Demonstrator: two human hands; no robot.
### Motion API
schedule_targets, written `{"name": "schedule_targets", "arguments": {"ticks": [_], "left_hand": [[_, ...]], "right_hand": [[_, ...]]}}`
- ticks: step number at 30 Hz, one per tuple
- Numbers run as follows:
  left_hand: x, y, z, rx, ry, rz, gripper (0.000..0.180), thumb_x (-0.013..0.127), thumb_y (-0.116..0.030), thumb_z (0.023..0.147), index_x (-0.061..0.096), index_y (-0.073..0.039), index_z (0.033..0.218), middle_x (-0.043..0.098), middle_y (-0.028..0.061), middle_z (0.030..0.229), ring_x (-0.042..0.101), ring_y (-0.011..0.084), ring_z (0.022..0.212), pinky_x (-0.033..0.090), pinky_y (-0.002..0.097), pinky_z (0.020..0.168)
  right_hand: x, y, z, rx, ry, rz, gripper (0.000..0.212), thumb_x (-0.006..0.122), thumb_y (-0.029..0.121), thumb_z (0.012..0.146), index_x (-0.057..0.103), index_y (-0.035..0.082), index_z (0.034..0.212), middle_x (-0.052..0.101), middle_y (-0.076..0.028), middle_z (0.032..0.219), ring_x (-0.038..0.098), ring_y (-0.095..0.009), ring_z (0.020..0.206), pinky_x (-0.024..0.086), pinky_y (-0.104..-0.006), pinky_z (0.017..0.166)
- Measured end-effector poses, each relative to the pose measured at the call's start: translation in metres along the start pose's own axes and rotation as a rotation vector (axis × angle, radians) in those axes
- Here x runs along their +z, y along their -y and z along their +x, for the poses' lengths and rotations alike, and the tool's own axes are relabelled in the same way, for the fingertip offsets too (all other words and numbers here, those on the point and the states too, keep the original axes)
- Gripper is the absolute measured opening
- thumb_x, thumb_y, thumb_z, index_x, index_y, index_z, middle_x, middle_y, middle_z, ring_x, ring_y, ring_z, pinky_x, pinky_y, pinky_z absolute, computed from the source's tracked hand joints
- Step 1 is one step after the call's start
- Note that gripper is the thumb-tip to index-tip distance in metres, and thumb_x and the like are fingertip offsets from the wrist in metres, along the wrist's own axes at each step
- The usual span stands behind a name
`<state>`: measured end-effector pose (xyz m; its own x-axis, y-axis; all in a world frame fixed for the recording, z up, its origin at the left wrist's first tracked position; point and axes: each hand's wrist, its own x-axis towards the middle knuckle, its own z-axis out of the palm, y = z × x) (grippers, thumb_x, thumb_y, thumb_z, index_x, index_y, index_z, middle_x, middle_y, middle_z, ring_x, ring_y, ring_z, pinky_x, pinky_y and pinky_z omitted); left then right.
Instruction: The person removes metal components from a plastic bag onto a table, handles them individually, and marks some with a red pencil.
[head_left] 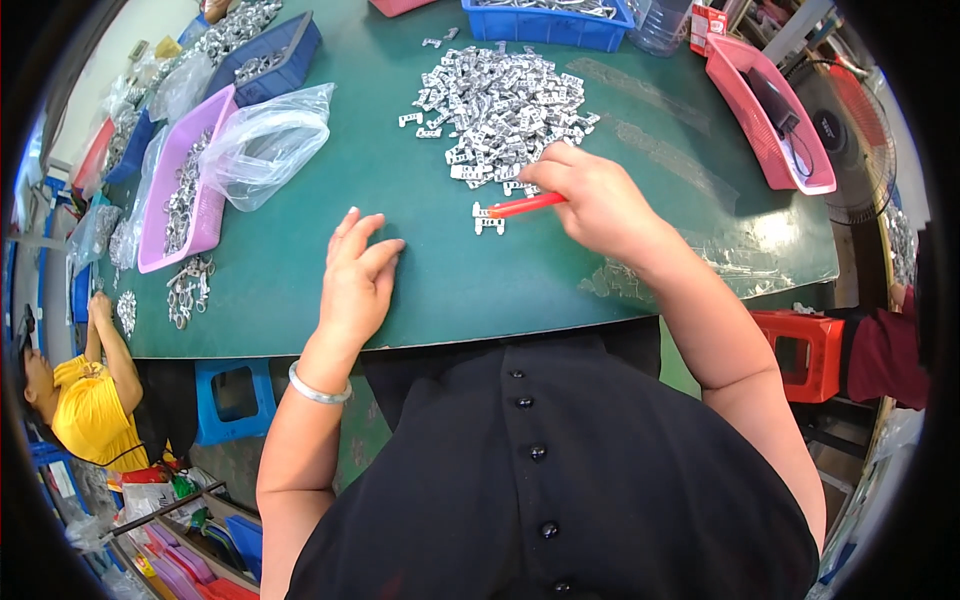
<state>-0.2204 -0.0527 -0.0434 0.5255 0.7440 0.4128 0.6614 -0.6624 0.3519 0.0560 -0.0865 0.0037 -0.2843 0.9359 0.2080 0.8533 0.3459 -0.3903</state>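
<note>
**Red pen, held at two metal clips**

Item: clips, two, small, silver; lying on the green table, one just beyond the other. Each long axis runs roughly 9 to 3 o'clock, 12 being away from the person. Whether the two touch cannot be told.

Right hand: fingers closed round the pen, which points to 9 o'clock, dipping a little toward 8. Its tip overlaps the farther clip in view — contact cannot be confirmed. Clips lie at about 9 o'clock from this hand, pen and clip axes nearly in line. Nearer hand of the two.

Left hand: grasping nothing, fingers parted and loosely bent, low over the table; bangle at the wrist. Clips lie at about 2 o'clock from it, apart.

Surroundings: heap of like clips at 12 o'clock from the pair, its near edge close by; lilac basket of metal parts toward 9 o'clock, clear bag against it; pink basket toward 2 o'clock.
</note>
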Motion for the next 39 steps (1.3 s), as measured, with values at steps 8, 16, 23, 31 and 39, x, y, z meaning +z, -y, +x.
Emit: {"name": "schedule_targets", "arguments": {"ticks": [8,16,23,31,39], "left_hand": [[-0.002,-0.004,-0.002,-0.097,-0.120,-0.044,0.021,0.058,-0.001,0.071,0.059,-0.001,0.092,0.054,0.0144,0.100,0.049,0.0324,0.100,0.039,0.0386,0.086],[0.004,-0.044,0.000,-0.323,-0.008,-0.532,0.017,0.058,-0.007,0.077,0.059,0.000,0.092,0.057,0.0070,0.085,0.055,0.0146,0.071,0.044,0.0249,0.067],[0.000,-0.067,0.014,-0.648,0.345,-1.260,0.015,0.055,-0.010,0.083,0.056,-0.002,0.096,0.058,0.0027,0.074,0.052,0.0074,0.062,0.043,0.0202,0.055],[-0.001,-0.075,0.015,-0.749,0.316,-1.493,0.010,0.053,-0.014,0.084,0.054,-0.004,0.088,0.059,0.0050,0.068,0.055,0.0098,0.054,0.044,0.0208,0.050],[-0.006,-0.091,0.014,-0.689,-0.079,-1.688,0.010,0.048,-0.012,0.087,0.054,-0.003,0.087,0.062,0.0104,0.076,0.061,0.0174,0.062,0.051,0.0273,0.057]], "right_hand": [[0.033,0.019,0.016,0.165,0.170,-0.004,0.024,0.065,0.025,0.068,0.058,0.002,0.075,0.056,-0.012,0.076,0.055,-0.030,0.077,0.044,-0.0392,0.066],[0.027,0.021,0.015,0.152,0.188,0.136,0.017,0.062,0.017,0.067,0.059,0.003,0.077,0.058,-0.014,0.078,0.057,-0.029,0.077,0.046,-0.0387,0.068],[-0.001,0.042,0.006,0.000,0.210,0.469,0.014,0.061,0.005,0.068,0.057,0.000,0.081,0.058,-0.009,0.067,0.055,-0.016,0.063,0.043,-0.0272,0.058],[0.000,0.042,-0.004,0.029,0.052,0.717,0.015,0.058,0.008,0.074,0.059,0.001,0.087,0.059,-0.011,0.069,0.057,-0.018,0.063,0.044,-0.0297,0.059],[-0.011,0.051,-0.016,0.346,0.132,1.153,0.013,0.060,0.013,0.079,0.060,0.001,0.083,0.056,0.001,0.065,0.044,-0.004,0.052,0.036,-0.0200,0.048]]}}
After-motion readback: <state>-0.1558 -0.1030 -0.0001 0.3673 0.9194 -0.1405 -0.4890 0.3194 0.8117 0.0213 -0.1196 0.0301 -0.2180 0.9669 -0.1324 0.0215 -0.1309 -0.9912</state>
